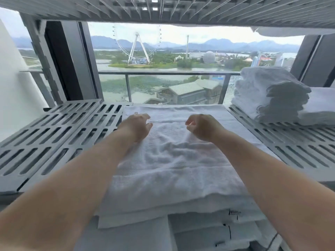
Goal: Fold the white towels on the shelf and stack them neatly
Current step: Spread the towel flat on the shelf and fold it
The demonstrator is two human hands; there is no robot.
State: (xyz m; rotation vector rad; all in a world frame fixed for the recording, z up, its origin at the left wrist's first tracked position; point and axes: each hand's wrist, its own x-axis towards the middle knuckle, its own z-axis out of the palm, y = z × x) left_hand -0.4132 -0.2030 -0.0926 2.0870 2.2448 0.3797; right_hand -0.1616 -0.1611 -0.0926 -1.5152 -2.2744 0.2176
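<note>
A white towel (174, 160) lies spread on the grey slatted shelf (59, 138), folded in layers, its near edge hanging over the shelf front. Both my arms reach forward over it. My left hand (136, 125) rests on the towel's far left part with its fingers loosely curled and apart. My right hand (201, 126) hovers over the far middle with fingers curled inward, and I see no cloth pinched in it. A stack of folded white towels (270, 95) stands at the shelf's right rear.
Another flat white towel (320, 105) lies under and right of the stack. More folded towels (208, 232) sit on a lower level in front. An upper slatted shelf (163, 9) hangs overhead with a towel (290, 31) on it. A window and railing lie behind.
</note>
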